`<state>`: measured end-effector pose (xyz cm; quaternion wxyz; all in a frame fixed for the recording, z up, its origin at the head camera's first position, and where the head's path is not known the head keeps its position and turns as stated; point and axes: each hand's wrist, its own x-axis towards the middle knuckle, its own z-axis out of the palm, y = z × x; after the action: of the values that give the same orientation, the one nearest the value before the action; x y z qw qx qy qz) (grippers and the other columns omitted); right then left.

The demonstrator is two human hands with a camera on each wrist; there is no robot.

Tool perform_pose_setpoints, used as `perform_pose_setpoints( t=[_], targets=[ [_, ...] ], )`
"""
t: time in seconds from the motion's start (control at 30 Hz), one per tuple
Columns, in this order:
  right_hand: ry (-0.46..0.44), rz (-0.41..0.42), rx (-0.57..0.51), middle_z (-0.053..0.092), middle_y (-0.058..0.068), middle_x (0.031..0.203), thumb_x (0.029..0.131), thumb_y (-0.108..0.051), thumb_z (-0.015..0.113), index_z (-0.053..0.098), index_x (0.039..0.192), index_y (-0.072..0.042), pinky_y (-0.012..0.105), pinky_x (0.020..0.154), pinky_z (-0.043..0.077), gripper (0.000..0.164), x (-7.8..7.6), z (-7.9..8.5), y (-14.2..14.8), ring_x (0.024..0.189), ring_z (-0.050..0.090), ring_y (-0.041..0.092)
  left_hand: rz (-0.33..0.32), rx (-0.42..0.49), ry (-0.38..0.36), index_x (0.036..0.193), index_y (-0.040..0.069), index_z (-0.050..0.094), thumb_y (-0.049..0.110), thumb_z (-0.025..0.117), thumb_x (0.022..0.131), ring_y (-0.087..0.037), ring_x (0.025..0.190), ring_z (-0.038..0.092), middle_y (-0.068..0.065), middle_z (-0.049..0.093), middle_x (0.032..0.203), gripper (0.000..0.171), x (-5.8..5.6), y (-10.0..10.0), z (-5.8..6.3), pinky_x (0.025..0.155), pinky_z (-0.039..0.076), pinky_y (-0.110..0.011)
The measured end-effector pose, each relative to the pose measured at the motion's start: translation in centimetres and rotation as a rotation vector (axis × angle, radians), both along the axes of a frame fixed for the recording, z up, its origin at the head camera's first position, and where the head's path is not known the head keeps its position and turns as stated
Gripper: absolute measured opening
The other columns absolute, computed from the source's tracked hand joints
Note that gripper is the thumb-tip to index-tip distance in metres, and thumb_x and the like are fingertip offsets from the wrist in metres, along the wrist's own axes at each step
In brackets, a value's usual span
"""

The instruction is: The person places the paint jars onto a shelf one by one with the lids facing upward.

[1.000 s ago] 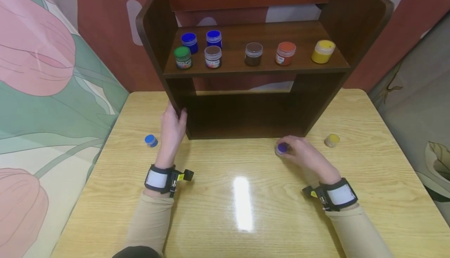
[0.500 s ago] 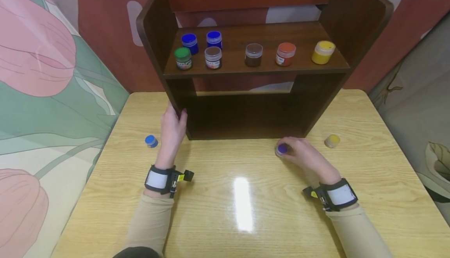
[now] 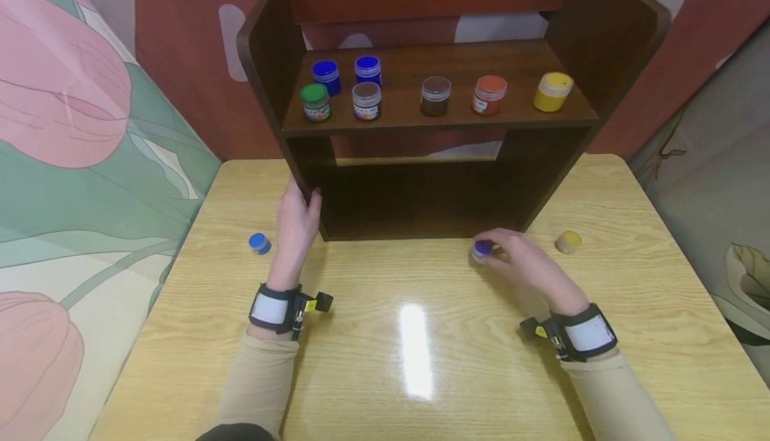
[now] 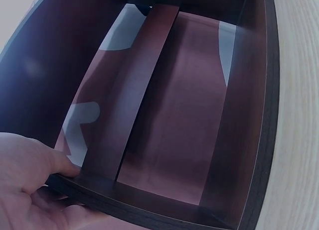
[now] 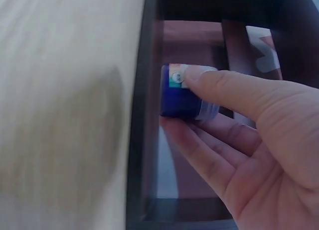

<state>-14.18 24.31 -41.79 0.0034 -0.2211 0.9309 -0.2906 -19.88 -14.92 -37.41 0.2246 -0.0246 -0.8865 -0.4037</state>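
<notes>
A small jar of blue-violet paint is pinched between the thumb and fingers of my right hand, just in front of the shelf's lower right corner. In the right wrist view the paint jar shows a coloured label, with my thumb on one side and fingers beneath. My left hand grips the left side panel of the dark wooden shelf. The left wrist view has that thumb on the panel's inner side and fingers around the outside.
On the upper board stand several paint jars: blue, green, brown, red and yellow. A small blue-lidded jar lies left of my left arm. A yellow-lidded jar sits right of my right hand.
My right hand and the paint jar in it have risen slightly. My left hand keeps its grip on the side panel.
</notes>
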Motion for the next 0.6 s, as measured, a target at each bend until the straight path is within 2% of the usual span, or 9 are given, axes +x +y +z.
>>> perform_pose_setpoints(
  t=[0.1, 0.3, 0.4, 0.6],
  targets=[
    [-0.002, -0.002, -0.008, 0.072, 0.015, 0.115, 0.091, -0.017, 0.074, 0.067, 0.122, -0.003, 0.047, 0.088, 0.06, 0.034, 0.0, 1.1, -0.2, 0.101, 0.071, 0.03, 0.006, -0.004, -0.002, 0.125, 0.002, 0.054, 0.016, 0.057, 0.1, -0.042, 0.114, 0.066, -0.025, 0.067, 0.122, 0.029, 0.0, 0.0, 0.0, 0.094, 0.057, -0.053],
    [0.075, 0.014, -0.002, 0.072, 0.013, 0.114, 0.087, -0.015, 0.078, 0.067, 0.122, -0.005, 0.049, 0.088, 0.06, 0.038, 0.0, 3.5, -0.4, 0.1, 0.071, 0.028, 0.003, 0.002, 0.001, 0.125, 0.001, 0.054, 0.015, 0.057, 0.1, -0.042, 0.115, 0.066, -0.025, 0.067, 0.122, 0.029, 0.1, 0.0, 0.1, 0.093, 0.057, -0.054],
    [0.083, 0.021, 0.002, 0.072, 0.013, 0.115, 0.086, -0.014, 0.078, 0.067, 0.123, -0.005, 0.05, 0.088, 0.06, 0.039, 0.0, 4.8, -0.6, 0.101, 0.071, 0.028, 0.007, 0.0, 0.005, 0.124, 0.001, 0.055, 0.015, 0.057, 0.1, -0.042, 0.114, 0.066, -0.024, 0.068, 0.121, 0.028, 0.1, 0.0, 0.1, 0.093, 0.056, -0.054],
    [0.106, 0.05, -0.018, 0.072, 0.015, 0.114, 0.086, -0.009, 0.078, 0.067, 0.123, -0.003, 0.044, 0.082, 0.062, 0.039, -0.1, 7.3, -0.8, 0.096, 0.072, 0.027, 0.002, -0.001, 0.011, 0.125, 0.0, 0.055, 0.013, 0.058, 0.099, -0.043, 0.113, 0.066, -0.024, 0.068, 0.12, 0.029, 0.1, 0.0, 0.1, 0.092, 0.056, -0.055]
  ],
)
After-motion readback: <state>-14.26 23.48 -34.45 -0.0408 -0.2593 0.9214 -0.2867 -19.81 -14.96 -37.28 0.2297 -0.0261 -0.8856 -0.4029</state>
